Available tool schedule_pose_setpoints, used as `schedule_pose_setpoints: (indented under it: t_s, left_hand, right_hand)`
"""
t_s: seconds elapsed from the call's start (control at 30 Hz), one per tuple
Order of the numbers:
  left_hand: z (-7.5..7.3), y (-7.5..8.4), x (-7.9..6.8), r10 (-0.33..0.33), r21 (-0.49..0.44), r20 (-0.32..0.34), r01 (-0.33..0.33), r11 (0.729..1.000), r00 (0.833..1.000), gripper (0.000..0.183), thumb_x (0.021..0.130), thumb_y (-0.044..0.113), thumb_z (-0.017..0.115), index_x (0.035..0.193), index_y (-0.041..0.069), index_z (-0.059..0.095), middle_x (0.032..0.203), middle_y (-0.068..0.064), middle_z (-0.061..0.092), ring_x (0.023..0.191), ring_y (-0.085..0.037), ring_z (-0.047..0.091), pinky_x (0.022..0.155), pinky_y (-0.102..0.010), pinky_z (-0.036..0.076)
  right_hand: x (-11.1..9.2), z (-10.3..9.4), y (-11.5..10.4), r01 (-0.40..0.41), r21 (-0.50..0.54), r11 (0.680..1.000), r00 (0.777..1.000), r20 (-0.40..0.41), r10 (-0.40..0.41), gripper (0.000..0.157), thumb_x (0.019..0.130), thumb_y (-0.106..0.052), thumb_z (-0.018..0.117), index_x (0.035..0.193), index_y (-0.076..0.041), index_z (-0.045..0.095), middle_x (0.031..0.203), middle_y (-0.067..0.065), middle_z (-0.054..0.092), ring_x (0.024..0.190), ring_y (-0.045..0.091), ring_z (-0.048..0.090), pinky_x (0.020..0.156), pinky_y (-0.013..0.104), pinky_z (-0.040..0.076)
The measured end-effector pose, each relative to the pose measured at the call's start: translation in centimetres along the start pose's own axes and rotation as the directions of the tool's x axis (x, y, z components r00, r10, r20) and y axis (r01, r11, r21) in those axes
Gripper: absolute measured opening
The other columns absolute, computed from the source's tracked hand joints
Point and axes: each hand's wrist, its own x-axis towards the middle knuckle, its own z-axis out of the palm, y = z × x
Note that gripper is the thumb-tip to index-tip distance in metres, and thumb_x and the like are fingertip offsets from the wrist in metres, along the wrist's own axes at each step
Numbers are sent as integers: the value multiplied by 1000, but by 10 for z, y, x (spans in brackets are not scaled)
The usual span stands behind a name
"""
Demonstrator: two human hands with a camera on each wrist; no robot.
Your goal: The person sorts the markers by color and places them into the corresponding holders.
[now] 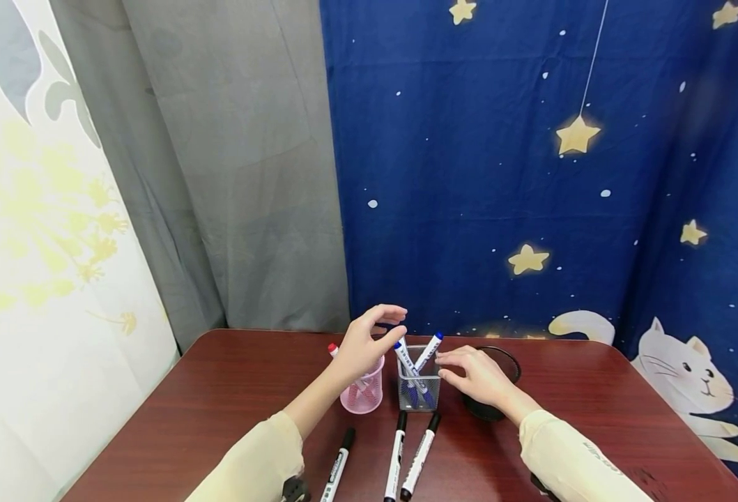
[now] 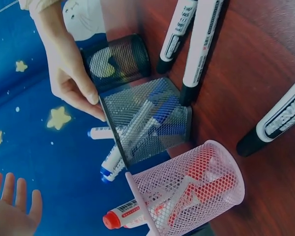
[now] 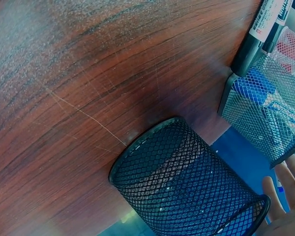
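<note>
1. Blue-ended markers (image 1: 408, 361), leaning crosswise in the square mesh holder (image 1: 434, 388), ends poking above the rim, at the centre of the clock in the head view, on the reddish-brown bench (image 1: 218, 418).
2. Left hand (image 1: 365, 344) at 10 o'clock, fingers and thumb apart, nothing gripped, just beside the blue ends; cannot tell whether touching.
3. Right hand (image 1: 478, 376) at 3 o'clock, fingers extended, tips at the holder's near-hand rim; contact likely, no clear clamp.
4. Round about: pink mesh holder (image 1: 378, 396) with red-ended markers (image 1: 333, 350) at 9 o'clock; black mesh holder (image 1: 483, 410) between 3 and 4, partly hidden by the right hand; black-capped markers (image 1: 396, 457) lying on the bench, two near 6, one between 7 and 8.
5. Handling, as judged: markers light, stiff, smooth enough to slip or roll, hardly fragile; best pinched on the white barrel just under the blue end.
6. Holder probably light, easily tipped; best steadied by the rim or upper wall.
</note>
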Motion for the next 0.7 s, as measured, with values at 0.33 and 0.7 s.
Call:
schedule_pose_setpoints:
  t_s: [0.33,0.7]
  left_hand:
    - [12,-15,-39,156,59,180,-169,984,971,18,81,6,62,99,3,61,94,-2,60,83,-12,55,73,-24,44]
    - [14,-17,-82,285,180,302,-348,920,910,15,81,14,62,96,14,61,92,9,57,88,-2,51,77,-17,39]
  right_hand:
    - [-1,0,1,7,4,1000,1000,-6,-7,25,83,-24,62,104,-12,66,107,2,61,99,20,52,81,41,40]
    - [-2,-2,1,7,-8,1000,1000,-18,-7,24,82,-25,62,101,-11,67,104,1,62,98,19,53,81,40,40]
